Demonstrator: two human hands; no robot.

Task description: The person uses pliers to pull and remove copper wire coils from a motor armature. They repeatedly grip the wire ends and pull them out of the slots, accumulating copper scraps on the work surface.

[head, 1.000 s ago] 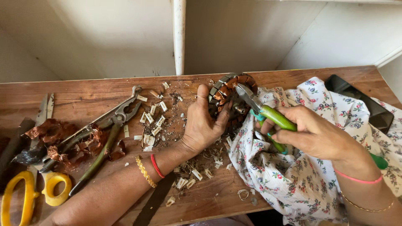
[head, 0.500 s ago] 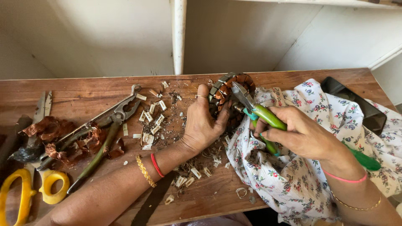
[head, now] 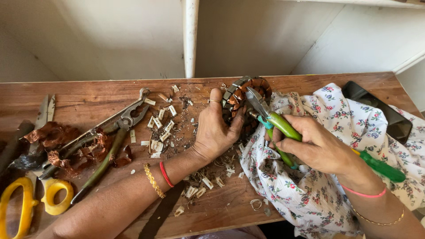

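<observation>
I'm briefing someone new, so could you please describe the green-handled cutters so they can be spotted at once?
Start at the wooden table, then the floral cloth on its right. Above it, the right hand grips the cutters, tip at the copper-wound stator. Their bright green handles differ from the dark pliers and yellow scissors.

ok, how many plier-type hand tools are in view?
2. Green-handled cutters in the right hand, their tips at the copper-wound motor core that the left hand steadies. Dark pliers lie left on the bench. Copper scraps could hide more.

Yellow-handled scissors (head: 26, 201) cut off at left edge; stator (head: 241, 95) lower half hidden behind left hand (head: 217, 130).
</observation>
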